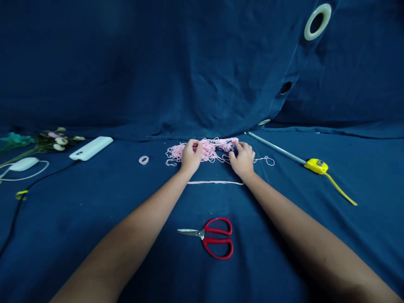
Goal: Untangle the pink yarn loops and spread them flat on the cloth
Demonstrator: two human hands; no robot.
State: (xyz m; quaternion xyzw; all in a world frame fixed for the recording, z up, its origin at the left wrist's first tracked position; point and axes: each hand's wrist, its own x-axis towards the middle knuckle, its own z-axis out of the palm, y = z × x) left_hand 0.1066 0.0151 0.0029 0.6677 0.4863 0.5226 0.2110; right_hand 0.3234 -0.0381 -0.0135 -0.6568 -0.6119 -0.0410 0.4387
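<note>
A loose tangle of pink yarn (208, 150) lies on the blue cloth, close to where the cloth rises at the back. My left hand (191, 156) is closed on the yarn at the pile's left part. At the pile's right end my right hand (243, 159) pinches strands of it between thumb and fingers. A thin loop of yarn trails out to the right of that hand. Nearer me, straight pink strands (216, 182) run between my forearms. Red-handled scissors (217, 237) lie in front, their blades pointing left.
Left of the pile is a small pink ring (143, 160). Farther left are a white power bank (91, 148) with a black cable, a white round device (24, 164) and artificial flowers (58, 141). To the right lie a grey rod (277, 148) and a yellow tape measure (316, 166).
</note>
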